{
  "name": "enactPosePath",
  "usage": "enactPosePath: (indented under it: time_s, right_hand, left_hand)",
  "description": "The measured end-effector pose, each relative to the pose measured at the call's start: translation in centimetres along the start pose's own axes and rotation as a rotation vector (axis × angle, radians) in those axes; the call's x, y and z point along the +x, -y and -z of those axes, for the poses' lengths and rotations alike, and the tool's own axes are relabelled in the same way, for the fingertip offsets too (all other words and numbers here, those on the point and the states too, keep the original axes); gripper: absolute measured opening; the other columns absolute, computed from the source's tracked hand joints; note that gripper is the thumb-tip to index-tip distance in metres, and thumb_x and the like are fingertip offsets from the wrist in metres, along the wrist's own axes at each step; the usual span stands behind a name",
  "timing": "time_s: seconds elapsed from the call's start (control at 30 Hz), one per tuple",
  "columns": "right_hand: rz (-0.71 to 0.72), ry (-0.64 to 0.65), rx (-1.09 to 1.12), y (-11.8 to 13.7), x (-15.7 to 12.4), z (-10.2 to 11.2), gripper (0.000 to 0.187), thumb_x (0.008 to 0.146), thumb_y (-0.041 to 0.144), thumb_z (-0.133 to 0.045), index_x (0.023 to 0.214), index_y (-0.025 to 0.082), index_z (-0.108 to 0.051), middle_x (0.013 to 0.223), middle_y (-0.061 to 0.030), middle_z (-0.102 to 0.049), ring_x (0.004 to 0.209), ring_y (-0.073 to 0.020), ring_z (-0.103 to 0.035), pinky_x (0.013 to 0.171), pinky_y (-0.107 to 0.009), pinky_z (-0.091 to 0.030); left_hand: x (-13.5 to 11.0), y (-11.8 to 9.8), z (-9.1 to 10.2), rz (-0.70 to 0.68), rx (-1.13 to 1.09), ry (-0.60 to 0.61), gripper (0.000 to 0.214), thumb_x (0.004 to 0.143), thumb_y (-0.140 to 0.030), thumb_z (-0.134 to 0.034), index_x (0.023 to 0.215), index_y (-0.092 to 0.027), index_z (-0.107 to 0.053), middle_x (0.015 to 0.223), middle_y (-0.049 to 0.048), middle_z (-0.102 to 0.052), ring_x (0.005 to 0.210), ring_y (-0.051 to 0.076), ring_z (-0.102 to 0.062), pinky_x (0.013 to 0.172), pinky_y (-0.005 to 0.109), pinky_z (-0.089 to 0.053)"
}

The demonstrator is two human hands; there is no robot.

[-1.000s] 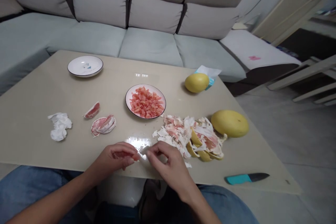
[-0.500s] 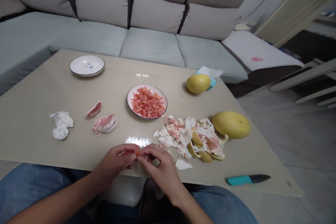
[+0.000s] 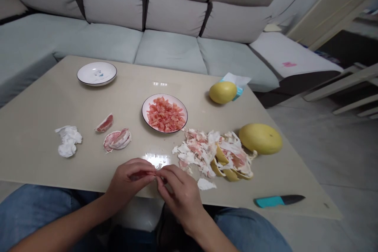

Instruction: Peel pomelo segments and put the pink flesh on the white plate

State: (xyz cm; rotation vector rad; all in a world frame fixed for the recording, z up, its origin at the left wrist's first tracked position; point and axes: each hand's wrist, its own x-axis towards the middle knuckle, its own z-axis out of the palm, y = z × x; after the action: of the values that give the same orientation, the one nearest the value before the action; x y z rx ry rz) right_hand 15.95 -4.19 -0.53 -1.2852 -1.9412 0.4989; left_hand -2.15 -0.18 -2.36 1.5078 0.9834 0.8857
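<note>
At the table's [image 3: 44, 98] near edge, left hand [image 3: 126, 183] and right hand [image 3: 178, 195] touching, a fruit segment [image 3: 140, 174] pinched between their fingertips. Just right of them a peel scrap [image 3: 206, 184]; behind that the peel heap [image 3: 214, 153], with the nearer whole fruit [image 3: 260, 138] just beside it on the right. Mid-table, behind the hands, the plate of fruit pieces [image 3: 143, 109]. Left of it a single segment [image 3: 104, 123] and a segment pair [image 3: 117, 140]; farther left a tissue wad [image 3: 68, 141]. Far left, the empty plate [image 3: 85, 76]. Far right, the farther whole fruit [image 3: 222, 92] before a tissue pack [image 3: 238, 82]. Front right, a knife [image 3: 279, 200]. Behind the table, a sofa [image 3: 165, 47].

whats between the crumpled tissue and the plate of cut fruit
Two pink pomelo pieces: a small wedge and a larger segment, lying on the table between the tissue and plate, in the head view.
</note>
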Motion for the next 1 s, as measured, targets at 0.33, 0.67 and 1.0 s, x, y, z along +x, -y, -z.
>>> enactPosePath:
  time_s: [0.33, 0.67, 1.0]
  right_hand:
    - [-0.252, -0.120, 0.256, 0.6, 0.4, -1.1, 0.012, 0.078, 0.008, -0.055, 0.075, 0.019, -0.061, 0.070, -0.0013, -0.061, 0.061, -0.0127, -0.056, 0.055, -0.022, -0.046]
    - [-0.257, -0.114, 0.281, 0.6, 0.5, -0.8, 0.013, 0.075, 0.008, -0.054, 0.072, 0.019, -0.060, 0.068, -0.0006, -0.060, 0.060, -0.0119, -0.056, 0.054, -0.020, -0.045]
    - [-0.274, -0.129, 0.291, 0.4, 1.1, 0.7, 0.011, 0.080, 0.012, -0.057, 0.075, 0.019, -0.065, 0.071, -0.0019, -0.065, 0.065, -0.0133, -0.059, 0.057, -0.021, -0.047]
  left_hand:
    - [-0.2, -0.2, -1.2, 0.326, -0.408, -0.069, 0.011, 0.068, -0.025, -0.080, 0.075, -0.018, -0.077, 0.083, 0.0048, -0.073, 0.070, 0.015, -0.063, 0.056, 0.020, -0.048]
    - [-0.5, -0.5, -1.6, 0.531, -0.605, -0.039, 0.024, 0.068, -0.035, -0.080, 0.080, -0.014, -0.075, 0.064, 0.0021, -0.068, 0.054, 0.009, -0.052, 0.047, 0.018, -0.037]
    - [0.0, -0.3, -0.5, 0.600, -0.787, -0.003, 0.022, 0.075, -0.035, -0.075, 0.083, -0.016, -0.070, 0.078, 0.0016, -0.063, 0.062, 0.011, -0.062, 0.044, 0.016, -0.035]
